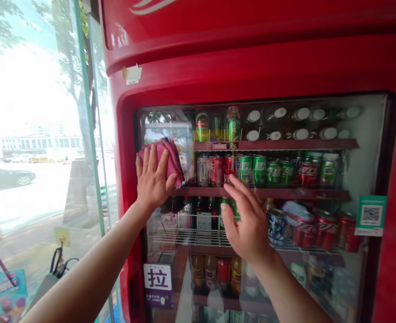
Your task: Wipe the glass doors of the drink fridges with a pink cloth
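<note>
A folded pink cloth lies against the upper left of the fridge's glass door. My left hand holds it there, palm flat and fingers spread over it. To the right, my right hand is raised in front of the middle shelves with nothing in it. Its fingers are apart and slightly bent; whether the fingertips touch the glass, I cannot tell. Behind the glass stand rows of drink cans and bottles with white caps.
A red fridge frame surrounds the door. On the glass are a pull sign at lower left and a QR code sticker at right. A clear glass pane stands close on the left, with bags hanging at lower left.
</note>
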`<state>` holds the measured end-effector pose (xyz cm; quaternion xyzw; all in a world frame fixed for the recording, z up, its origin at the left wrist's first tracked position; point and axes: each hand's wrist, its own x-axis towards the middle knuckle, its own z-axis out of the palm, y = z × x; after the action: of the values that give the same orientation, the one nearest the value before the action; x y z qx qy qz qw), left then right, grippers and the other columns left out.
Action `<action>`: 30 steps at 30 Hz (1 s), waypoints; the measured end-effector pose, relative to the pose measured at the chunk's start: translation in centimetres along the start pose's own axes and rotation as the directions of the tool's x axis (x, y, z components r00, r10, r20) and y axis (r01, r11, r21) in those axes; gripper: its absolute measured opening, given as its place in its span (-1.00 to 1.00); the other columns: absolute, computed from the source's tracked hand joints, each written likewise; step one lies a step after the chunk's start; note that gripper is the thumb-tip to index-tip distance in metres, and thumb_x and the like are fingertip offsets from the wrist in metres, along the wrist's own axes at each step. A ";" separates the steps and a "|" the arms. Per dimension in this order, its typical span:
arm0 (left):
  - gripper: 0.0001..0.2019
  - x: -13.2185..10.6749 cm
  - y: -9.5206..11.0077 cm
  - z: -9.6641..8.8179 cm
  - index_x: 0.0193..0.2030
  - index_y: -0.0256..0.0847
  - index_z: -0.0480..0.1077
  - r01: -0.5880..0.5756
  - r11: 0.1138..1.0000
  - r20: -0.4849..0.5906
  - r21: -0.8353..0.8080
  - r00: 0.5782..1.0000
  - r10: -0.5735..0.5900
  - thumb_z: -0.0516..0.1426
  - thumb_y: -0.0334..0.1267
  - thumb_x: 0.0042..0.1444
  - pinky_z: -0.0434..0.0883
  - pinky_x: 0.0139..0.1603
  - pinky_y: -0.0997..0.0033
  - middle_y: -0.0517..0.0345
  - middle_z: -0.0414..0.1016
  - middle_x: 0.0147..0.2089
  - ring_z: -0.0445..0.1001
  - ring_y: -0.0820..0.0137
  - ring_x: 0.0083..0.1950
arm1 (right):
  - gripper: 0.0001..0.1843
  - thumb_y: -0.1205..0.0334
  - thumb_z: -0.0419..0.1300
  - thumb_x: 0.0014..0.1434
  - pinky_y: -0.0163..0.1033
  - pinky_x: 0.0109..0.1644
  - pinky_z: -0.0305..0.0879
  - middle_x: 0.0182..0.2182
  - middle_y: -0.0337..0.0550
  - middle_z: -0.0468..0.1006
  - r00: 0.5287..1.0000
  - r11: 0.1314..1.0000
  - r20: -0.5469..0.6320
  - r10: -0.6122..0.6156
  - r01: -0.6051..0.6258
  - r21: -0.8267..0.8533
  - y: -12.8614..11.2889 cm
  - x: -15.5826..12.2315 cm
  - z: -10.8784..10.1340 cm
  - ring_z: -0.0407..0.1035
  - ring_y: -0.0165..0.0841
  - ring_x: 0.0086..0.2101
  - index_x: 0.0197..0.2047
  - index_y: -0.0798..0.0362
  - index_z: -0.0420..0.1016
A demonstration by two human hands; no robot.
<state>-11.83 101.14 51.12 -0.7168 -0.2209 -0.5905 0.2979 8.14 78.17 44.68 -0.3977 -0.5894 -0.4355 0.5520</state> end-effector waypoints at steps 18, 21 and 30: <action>0.06 -1.9 0.4 -3.8 0.76 -0.38 -0.34 -0.122 0.975 0.081 -0.184 0.987 0.138 0.23 -0.08 0.38 0.00 0.75 -0.29 -0.37 -0.11 0.77 -0.21 -0.12 0.80 | -0.36 0.34 -0.03 0.56 0.35 0.72 0.03 0.60 0.12 0.27 0.981 0.980 0.196 0.007 0.033 -0.198 -1.2 5.9 13.3 0.01 -0.04 0.63 0.63 0.13 0.26; -0.08 -3.8 -1.8 -6.0 0.77 -0.18 -0.25 -0.087 0.984 0.046 -0.157 0.994 0.096 0.16 -0.21 0.43 -0.01 0.75 -0.27 -0.22 0.01 0.75 -0.15 -0.04 0.80 | -0.28 0.25 0.05 0.56 0.39 0.74 -0.10 0.68 0.12 0.05 0.957 0.948 0.289 0.021 0.072 -0.309 -3.1 5.9 16.3 -0.23 0.02 0.67 0.69 0.18 0.11; -0.15 -5.7 -4.6 -7.9 0.76 -0.12 -0.13 0.052 0.981 -0.024 -0.189 0.998 -0.057 0.16 -0.12 0.48 -0.06 0.76 -0.29 -0.24 -0.08 0.78 -0.17 -0.05 0.80 | -0.20 0.01 0.17 0.55 0.21 0.77 -0.15 0.69 0.05 0.03 0.811 0.866 0.511 -0.283 0.445 -0.228 -7.1 7.9 22.2 -0.16 -0.01 0.66 0.68 0.18 0.10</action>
<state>-21.70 99.24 47.29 -0.7267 -0.1792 -0.6272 0.2158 -5.97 97.07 51.83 -0.4557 -0.6857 -0.5215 0.2239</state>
